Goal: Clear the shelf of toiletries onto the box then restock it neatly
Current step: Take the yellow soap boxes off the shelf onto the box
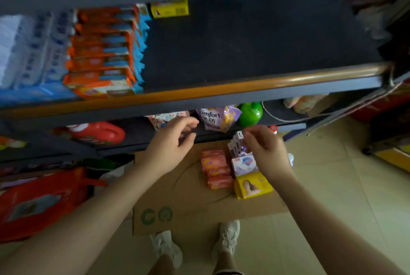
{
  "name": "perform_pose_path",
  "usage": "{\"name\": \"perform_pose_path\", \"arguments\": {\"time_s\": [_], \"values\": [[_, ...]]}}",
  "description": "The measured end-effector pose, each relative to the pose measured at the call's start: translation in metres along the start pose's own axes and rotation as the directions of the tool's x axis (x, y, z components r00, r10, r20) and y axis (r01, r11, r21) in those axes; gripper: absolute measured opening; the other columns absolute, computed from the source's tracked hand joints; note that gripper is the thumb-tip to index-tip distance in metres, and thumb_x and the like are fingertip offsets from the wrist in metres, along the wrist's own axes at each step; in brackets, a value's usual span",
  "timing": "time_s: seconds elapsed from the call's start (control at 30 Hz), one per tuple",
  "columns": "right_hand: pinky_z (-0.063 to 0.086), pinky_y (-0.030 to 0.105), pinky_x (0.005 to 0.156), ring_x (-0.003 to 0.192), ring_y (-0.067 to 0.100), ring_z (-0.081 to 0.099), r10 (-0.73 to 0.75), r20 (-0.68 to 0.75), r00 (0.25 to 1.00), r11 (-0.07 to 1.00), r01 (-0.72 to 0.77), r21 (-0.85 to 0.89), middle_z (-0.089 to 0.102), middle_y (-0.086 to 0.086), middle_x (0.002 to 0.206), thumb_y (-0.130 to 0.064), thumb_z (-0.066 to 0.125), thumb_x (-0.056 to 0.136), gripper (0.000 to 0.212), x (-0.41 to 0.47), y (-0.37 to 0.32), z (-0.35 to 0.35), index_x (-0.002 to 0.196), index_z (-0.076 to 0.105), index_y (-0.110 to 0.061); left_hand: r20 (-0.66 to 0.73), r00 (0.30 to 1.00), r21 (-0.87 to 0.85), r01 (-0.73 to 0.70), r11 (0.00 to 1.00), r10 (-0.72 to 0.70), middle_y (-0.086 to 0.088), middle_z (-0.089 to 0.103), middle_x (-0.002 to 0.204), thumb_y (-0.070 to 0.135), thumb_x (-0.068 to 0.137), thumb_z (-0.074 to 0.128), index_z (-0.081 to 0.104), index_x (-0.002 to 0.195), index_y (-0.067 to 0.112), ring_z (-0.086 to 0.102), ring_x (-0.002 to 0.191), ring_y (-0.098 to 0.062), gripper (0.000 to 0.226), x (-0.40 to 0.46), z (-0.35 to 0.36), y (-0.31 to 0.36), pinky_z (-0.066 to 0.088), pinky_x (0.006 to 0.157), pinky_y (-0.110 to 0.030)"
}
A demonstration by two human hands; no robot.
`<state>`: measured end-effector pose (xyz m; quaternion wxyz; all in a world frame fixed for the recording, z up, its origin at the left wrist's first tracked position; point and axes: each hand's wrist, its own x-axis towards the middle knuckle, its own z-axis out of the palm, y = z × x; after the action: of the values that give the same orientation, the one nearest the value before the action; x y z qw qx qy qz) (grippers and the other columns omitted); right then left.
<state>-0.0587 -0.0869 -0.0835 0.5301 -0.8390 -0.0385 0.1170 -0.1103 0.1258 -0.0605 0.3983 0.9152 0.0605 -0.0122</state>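
On the cardboard box (177, 197), at 5 o'clock: soap packs (216, 170), yellow pack (253, 186).
Shelf (255, 37): mostly bare; orange packets (102, 53) at 9 o'clock, yellow box (169, 8) at 12.
Left hand (170, 144): fingers loosely curled, holding nothing.
Right hand (266, 146): fingers curled, empty, above the purple-white boxes (238, 148).

My feed is dim; the shelf (255, 37) interior sits in deep shadow, the floor (332, 186) at right is brighter, the edges bow, and motion blur softens everything.

"comfort" on the purple pouch (218, 117) below the shelf (221, 88)
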Motion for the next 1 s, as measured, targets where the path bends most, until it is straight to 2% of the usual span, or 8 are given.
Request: {"name": "perform_pose_path", "arguments": {"time_s": [0.07,0.17,0.27,0.37,0.5,0.7,0.83,1.0], "values": [[0.044,0.026,0.062,0.062,0.011,0.054,-0.099,0.015,0.995,0.994,0.098,0.057,0.06,-0.007,0.067,-0.01,0.056,0.091,0.018,0.016,-0.044,0.014,0.08,0.059,-0.024,-0.115,0.972,0.217,-0.178,0.96,0.206,-0.007,0.058,0.115,0.026,0.088,0.049,0.059,0.114,0.007,0.052,0.106,-0.015,0.034,0.012,-0.035,-0.003,0.036,0.091,-0.016],[0.046,0.023,0.063,0.062,0.005,0.056,-0.261,0.03,0.965,0.962,0.258,0.085,0.06,-0.008,0.069,-0.011,0.054,0.091,0.012,0.046,-0.097,0.04,0.086,0.059,-0.021,-0.165,0.926,0.496,-0.22,0.84,0.34,-0.014,0.053,0.127,0.025,0.085,0.061,0.056,0.12,0.004,0.05,0.116,-0.029,0.041,0.03,-0.078,-0.015,0.041,0.096,-0.036],[0.047,0.023,0.072,0.076,0.008,0.061,-0.353,0.042,0.935,0.935,0.354,-0.021,0.064,-0.002,0.081,-0.008,0.054,0.091,0.011,0.081,-0.128,0.073,0.096,0.063,-0.012,-0.163,0.951,0.635,-0.103,0.766,0.263,-0.016,0.038,0.144,0.037,0.081,0.067,0.046,0.133,0.005,0.038,0.131,-0.035,0.064,0.047,-0.11,-0.03,0.038,0.103,-0.048],[0.041,0.029,0.083,0.1,0.026,0.058,-0.426,0.077,0.902,0.869,0.431,-0.242,0.064,0.013,0.106,-0.008,0.054,0.09,0.021,0.124,-0.14,0.107,0.107,0.063,-0.003,-0.114,0.989,0.702,0.016,0.712,0.091,-0.012,0.008,0.156,0.065,0.075,0.057,0.017,0.148,0.011,0.009,0.144,-0.027,0.1,0.057,-0.122,-0.052,0.014,0.117,-0.043],[0.033,0.036,0.094,0.12,0.035,0.044,-0.457,0.192,0.868,0.654,0.474,-0.589,0.051,0.019,0.13,-0.012,0.046,0.092,0.037,0.198,-0.132,0.137,0.127,0.052,-0.002,-0.142,0.975,0.756,-0.004,0.655,0.17,-0.008,0.005,0.157,0.078,0.069,0.048,0.005,0.149,0.012,0.003,0.145,-0.021,0.112,0.06,-0.112,-0.068,-0.002,0.115,-0.032],[0.017,0.045,0.116,0.145,0.029,-0.003,-0.265,0.176,0.948,0.6,0.305,-0.74,-0.003,0.001,0.158,-0.015,0.044,0.092,0.071,0.278,-0.128,0.16,0.15,0.003,-0.015,-0.142,0.96,0.784,-0.039,0.62,0.239,-0.002,0.005,0.157,0.078,0.067,0.05,0.003,0.149,0.015,0.009,0.144,-0.019,0.113,0.071,-0.119,-0.076,0.018,0.113,-0.033],[0.018,0.044,0.115,0.143,0.034,0.004,-0.246,0.203,0.948,0.574,0.311,-0.758,-0.001,-0.002,0.158,-0.018,0.041,0.095,0.066,0.292,-0.127,0.165,0.15,0.005,-0.021,-0.194,0.94,0.784,-0.023,0.62,0.28,-0.007,0.031,0.15,0.08,0.056,0.049,0.029,0.145,0.01,0.034,0.136,-0.023,0.114,0.07,-0.115,-0.08,0.037,0.104,-0.037],[0.023,0.045,0.108,0.12,0.039,0.031,-0.423,0.209,0.882,0.408,0.391,-0.825,0.031,0.01,0.143,-0.018,0.047,0.09,0.06,0.246,-0.13,0.148,0.146,0.026,-0.019,-0.222,0.92,0.784,-0.029,0.62,0.323,-0.012,0.055,0.132,0.079,0.05,0.047,0.052,0.13,0.005,0.055,0.118,-0.028,0.109,0.074,-0.114,-0.081,0.051,0.086,-0.042]]}}
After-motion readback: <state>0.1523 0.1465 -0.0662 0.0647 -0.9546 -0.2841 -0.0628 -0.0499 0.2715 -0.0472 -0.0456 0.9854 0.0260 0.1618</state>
